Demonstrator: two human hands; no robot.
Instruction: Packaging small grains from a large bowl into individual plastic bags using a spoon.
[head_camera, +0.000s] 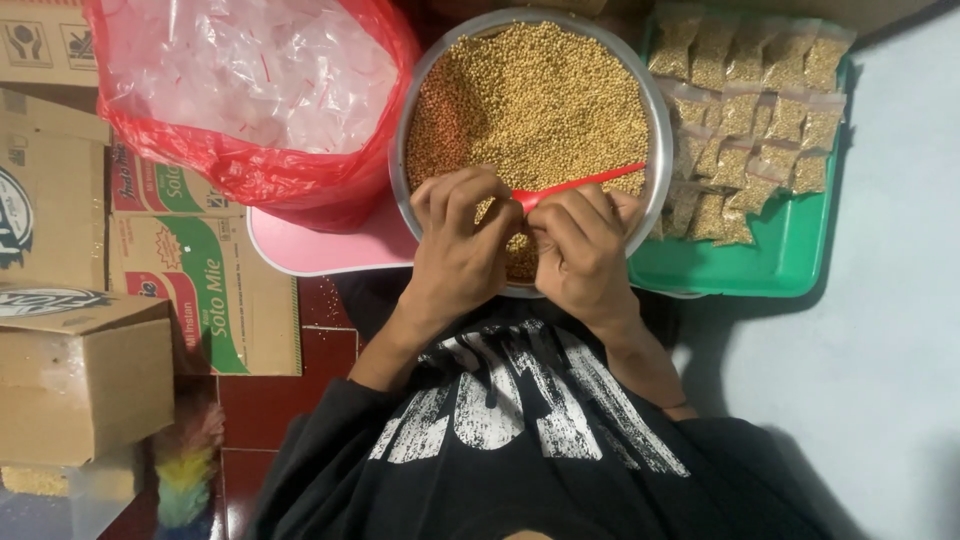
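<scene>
Steel rims the round basin (403, 130), heaped with small tan seeds (540, 100) and set right in front of the person, within easy reach. Over its near edge, left hand (462, 245) and right hand (580, 245) meet, fingers closed around a small clear packet (519, 250) held above the seeds, so spills would fall back in. Right fingers also pinch a red scoop (580, 183). Filled packets (745, 120) lie on a green tray (790, 255) just right. A red bag (250, 160) of empty clear pouches sits left, beside cardboard boxes (200, 290).
</scene>
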